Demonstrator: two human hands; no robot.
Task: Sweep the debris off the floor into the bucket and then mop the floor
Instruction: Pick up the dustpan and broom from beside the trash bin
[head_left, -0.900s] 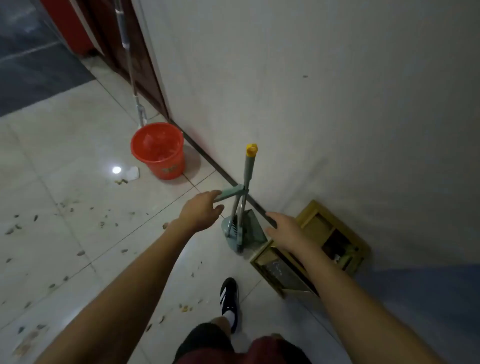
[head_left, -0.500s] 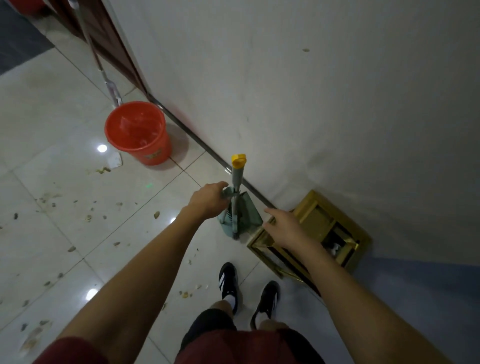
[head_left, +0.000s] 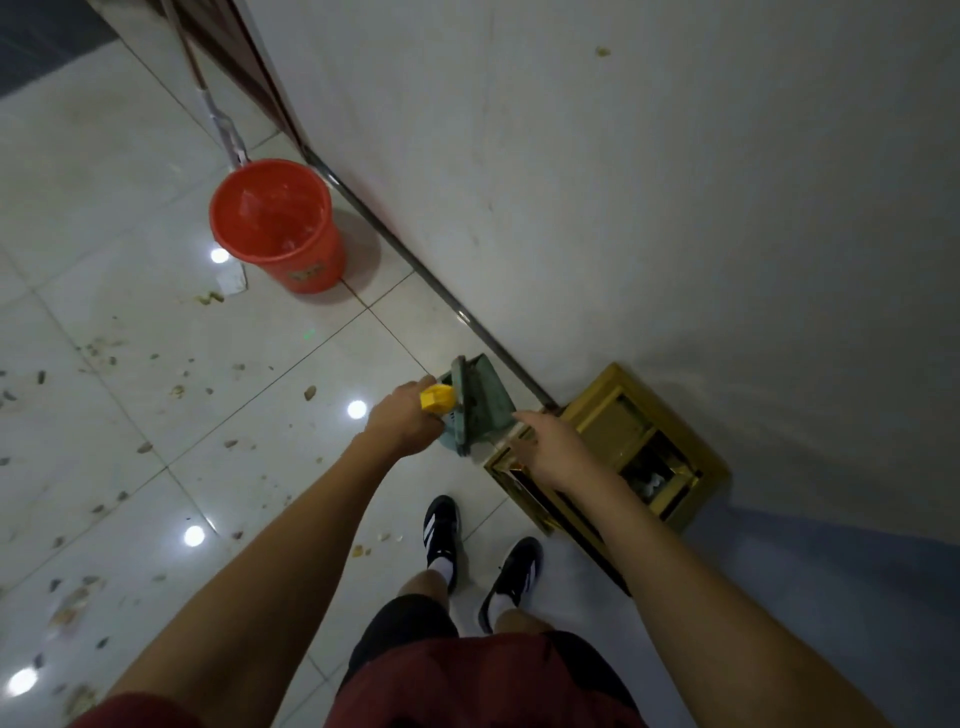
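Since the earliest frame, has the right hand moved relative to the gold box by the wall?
No real shift: the right hand still hovers open over the gold box's near corner, beside the green dustpan.

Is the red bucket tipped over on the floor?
No, the red bucket stands upright on the tiled floor near the wall, its open top facing up.

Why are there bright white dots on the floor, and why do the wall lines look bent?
Head view: the dots are lamp glare on the glossy white tiled floor, one beside the round orange plastic bucket; the wide-angle lens bends the wall base; the lower right is dim.
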